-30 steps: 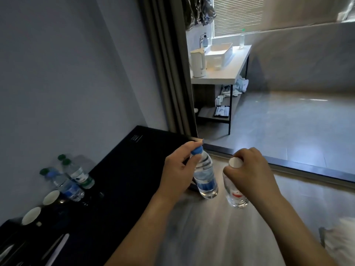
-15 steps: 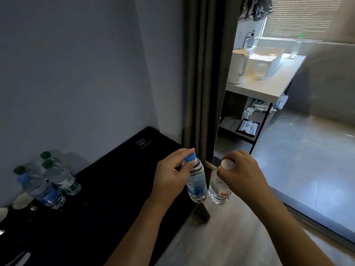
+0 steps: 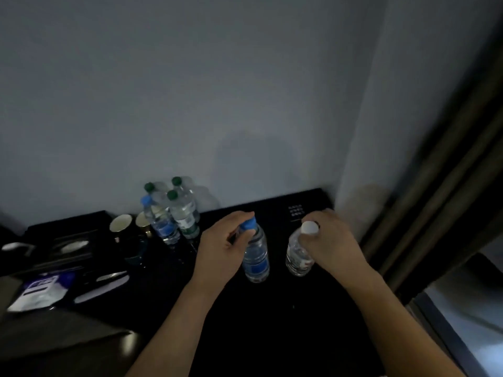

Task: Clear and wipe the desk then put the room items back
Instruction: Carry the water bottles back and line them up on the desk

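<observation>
Dim light falls on a black desk (image 3: 272,322) set against a plain grey wall (image 3: 190,91), with a dark curtain (image 3: 449,186) hanging at the far right. Left hand (image 3: 217,251) pinches a bottle with a blue cap (image 3: 255,254) by the neck, fingers curled round just under the cap. Right hand (image 3: 334,243) grips a bottle with a white cap (image 3: 298,254) the same way, thumb below the cap. Both bottles hang upright over the middle of the desk, near each other but apart; whether their bases touch the surface cannot be told. Both are small, clear plastic, with ribbed walls; the left carries a blue label low down, the right a label with red marks. Each appears to hold water, so I judge them moderately weighty, thin-walled and liable to dent if squeezed at the waist. The neck hold is secure for a short carry; a grasp round the body would be steadier for setting down. At the far left stands a cluster of bottles (image 3: 174,213), three green-capped and one blue-capped, with two cups (image 3: 121,223) just beside them. Nearer left lie a white packet (image 3: 40,289) and pale utensils (image 3: 103,291).
</observation>
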{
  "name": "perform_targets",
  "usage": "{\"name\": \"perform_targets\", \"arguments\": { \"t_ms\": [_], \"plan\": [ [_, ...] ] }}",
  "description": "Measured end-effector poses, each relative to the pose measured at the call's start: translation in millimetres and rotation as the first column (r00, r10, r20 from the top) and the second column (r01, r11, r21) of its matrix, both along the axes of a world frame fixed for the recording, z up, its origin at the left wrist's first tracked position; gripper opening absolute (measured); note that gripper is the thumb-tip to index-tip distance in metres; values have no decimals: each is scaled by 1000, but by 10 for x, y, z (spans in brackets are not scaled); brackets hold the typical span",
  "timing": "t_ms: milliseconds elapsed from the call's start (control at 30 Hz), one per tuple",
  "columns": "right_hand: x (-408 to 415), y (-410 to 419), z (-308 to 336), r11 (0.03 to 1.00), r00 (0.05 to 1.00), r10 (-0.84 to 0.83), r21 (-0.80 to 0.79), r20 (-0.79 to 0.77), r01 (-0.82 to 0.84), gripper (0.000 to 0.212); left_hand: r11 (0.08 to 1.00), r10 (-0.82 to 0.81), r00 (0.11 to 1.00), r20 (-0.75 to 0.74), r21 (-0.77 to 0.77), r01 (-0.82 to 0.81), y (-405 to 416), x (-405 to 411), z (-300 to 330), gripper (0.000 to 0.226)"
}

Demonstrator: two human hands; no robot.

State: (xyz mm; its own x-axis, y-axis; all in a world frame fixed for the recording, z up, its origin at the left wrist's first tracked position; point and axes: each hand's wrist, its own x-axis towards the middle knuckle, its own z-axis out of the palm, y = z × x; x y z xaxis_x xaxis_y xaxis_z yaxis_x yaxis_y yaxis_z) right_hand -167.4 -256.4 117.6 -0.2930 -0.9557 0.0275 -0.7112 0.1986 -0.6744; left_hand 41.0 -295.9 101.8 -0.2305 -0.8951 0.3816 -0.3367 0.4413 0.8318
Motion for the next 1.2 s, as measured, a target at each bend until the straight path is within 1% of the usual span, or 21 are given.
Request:
{"name": "perform_targets", "arguments": {
  "t_ms": [67,167,267,400,533,600,700,767,867,933,1033,1100,1133,1200],
  "plan": [
    [73,-396,-17,995,995,96,-5,-2,-96,16,996,89,996,21,-26,-88,-132,95,-2,43],
    [279,-937,-69,974,974,227,19,9,-227,19,978,210,976,51,-8,-210,-297,304,-82,39],
    [541,-1504,-184,937,938,346,50,7,-345,21,957,291,953,83,-5,-292,-507,508,-203,39],
    [912,-2235,-347,904,906,423,62,9,-423,21,956,290,954,80,19,-293,-893,781,-458,38],
    [1304,-2931,-582,856,860,511,98,-9,-508,24,938,344,938,54,36,-346,-1315,948,-738,45],
    [1460,-3239,-734,830,832,553,123,-46,-545,21,933,355,933,59,39,-358,-1512,988,-868,40],
    [1621,-3624,-918,794,792,606,118,-73,-597,17,923,363,927,89,102,-371,-1809,1062,-1062,36],
    [1691,-3820,-988,772,770,636,84,-61,-631,17,911,383,918,104,119,-394,-1982,1112,-1173,34],
    [1740,-3982,-1090,734,731,679,37,-65,-678,21,901,414,901,132,82,-426,-2198,1153,-1291,35],
    [1715,-4005,-1164,716,715,698,18,-36,-698,29,906,408,902,142,61,-419,-2308,1161,-1332,38],
    [1635,-4004,-1222,699,699,714,6,41,-715,48,916,395,901,180,-6,-401,-2426,1139,-1366,36],
    [1568,-3970,-1226,706,704,706,9,81,-708,59,917,392,896,209,-16,-398,-2478,1120,-1374,35],
    [1530,-3934,-1218,719,717,692,11,82,-695,61,919,387,896,220,-7,-395,-2498,1113,-1373,34],
    [1442,-3812,-1175,753,752,656,3,68,-657,59,921,371,899,231,31,-388,-2528,1102,-1351,34]
  ]
}}
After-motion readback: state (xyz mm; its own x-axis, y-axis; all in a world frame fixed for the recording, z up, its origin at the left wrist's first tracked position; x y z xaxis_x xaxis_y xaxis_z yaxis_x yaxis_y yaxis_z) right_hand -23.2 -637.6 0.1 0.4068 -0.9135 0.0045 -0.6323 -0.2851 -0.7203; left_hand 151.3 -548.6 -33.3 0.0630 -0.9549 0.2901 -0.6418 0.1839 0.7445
